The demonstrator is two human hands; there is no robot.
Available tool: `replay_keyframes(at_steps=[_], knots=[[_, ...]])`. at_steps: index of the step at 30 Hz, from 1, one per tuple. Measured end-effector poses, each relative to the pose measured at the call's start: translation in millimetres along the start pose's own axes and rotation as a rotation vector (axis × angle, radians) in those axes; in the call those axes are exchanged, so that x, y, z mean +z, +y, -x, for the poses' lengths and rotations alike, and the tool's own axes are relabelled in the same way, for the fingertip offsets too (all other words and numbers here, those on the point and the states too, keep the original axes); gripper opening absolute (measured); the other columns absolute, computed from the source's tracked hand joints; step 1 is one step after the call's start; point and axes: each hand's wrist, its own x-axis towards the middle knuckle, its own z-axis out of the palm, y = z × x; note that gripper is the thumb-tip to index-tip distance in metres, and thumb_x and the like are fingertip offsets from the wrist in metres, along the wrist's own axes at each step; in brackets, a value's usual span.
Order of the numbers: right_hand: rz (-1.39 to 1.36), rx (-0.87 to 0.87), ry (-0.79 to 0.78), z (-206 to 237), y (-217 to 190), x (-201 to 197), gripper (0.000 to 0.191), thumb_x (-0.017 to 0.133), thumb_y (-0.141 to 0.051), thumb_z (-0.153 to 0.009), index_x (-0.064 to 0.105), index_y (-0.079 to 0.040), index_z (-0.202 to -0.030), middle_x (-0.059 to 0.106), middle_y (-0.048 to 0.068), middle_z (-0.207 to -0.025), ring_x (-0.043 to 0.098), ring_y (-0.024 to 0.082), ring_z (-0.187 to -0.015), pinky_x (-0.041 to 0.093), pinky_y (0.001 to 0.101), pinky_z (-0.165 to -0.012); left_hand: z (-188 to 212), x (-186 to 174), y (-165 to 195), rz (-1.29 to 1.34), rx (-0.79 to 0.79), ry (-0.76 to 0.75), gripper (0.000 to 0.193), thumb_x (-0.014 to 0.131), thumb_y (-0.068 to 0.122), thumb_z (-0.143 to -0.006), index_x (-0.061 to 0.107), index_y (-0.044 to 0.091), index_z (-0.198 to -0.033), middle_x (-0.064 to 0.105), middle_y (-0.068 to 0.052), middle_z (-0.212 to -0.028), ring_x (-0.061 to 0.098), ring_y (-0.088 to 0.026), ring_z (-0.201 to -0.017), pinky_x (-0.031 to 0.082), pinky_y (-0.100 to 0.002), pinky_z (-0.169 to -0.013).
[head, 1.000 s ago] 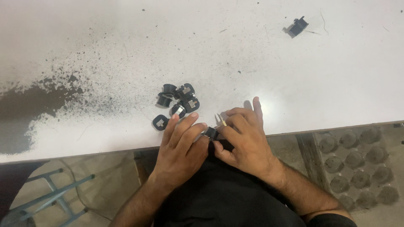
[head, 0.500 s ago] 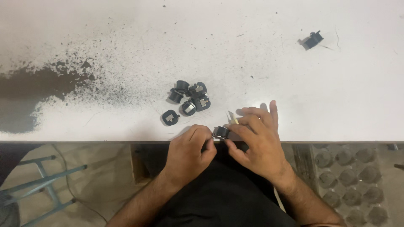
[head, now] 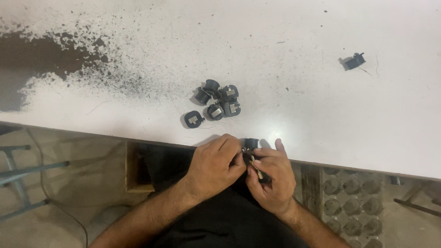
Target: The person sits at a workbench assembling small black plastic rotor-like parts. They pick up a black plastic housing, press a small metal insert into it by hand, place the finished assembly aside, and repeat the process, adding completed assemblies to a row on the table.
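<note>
Change: both hands sit nearer the bench edge than a moment ago, drawn in toward the body.
Left hand [head: 216,163]: clenched around a small black plastic part [head: 251,143], pinching it at its sides.
Right hand [head: 271,177]: grasping a thin metal pin [head: 256,167] against that part.
Handling: I judge the part light, rigid, easily dropped; best held by its round body.
Bench [head: 294,101]: white, dusted with dark powder [head: 69,55].
Nearby: cluster of black parts [head: 216,103]; lone black piece [head: 354,61] far right.
Containers: none visible.

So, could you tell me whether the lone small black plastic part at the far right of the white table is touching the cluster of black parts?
No, the lone small black plastic part lies well apart from the cluster of black parts.
</note>
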Motion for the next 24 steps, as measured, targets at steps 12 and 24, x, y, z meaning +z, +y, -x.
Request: replay_keyframes(at_steps=[12,24], knots=[[0.069,0.002,-0.076,-9.3,-1.1,-4.0,0.031,0.079,0.007,-0.081,0.064,-0.006,-0.104,0.067,0.006,-0.098,0.071,0.026,-0.112,0.041,0.0574,-0.123,2.0,1.5,-1.4,0.044,-0.033,0.004,0.015,0.07,0.001,-0.081,0.056,0.004,-0.087,0.059,-0.008,-0.079,0.062,-0.026,-0.068,0.052,-0.038,-0.059],[0.021,-0.016,-0.156,-21.6,-0.5,-11.0,0.032,0.078,0.009,-0.081,0.064,-0.007,-0.105,0.069,0.007,-0.093,0.072,0.028,-0.116,0.041,0.0557,-0.122,2.3,-0.3,-2.4,0.049,-0.063,-0.004,0.016,0.07,0.003,-0.08,0.056,0.003,-0.087,0.059,-0.01,-0.08,0.063,-0.027,-0.07,0.053,-0.039,-0.06]])
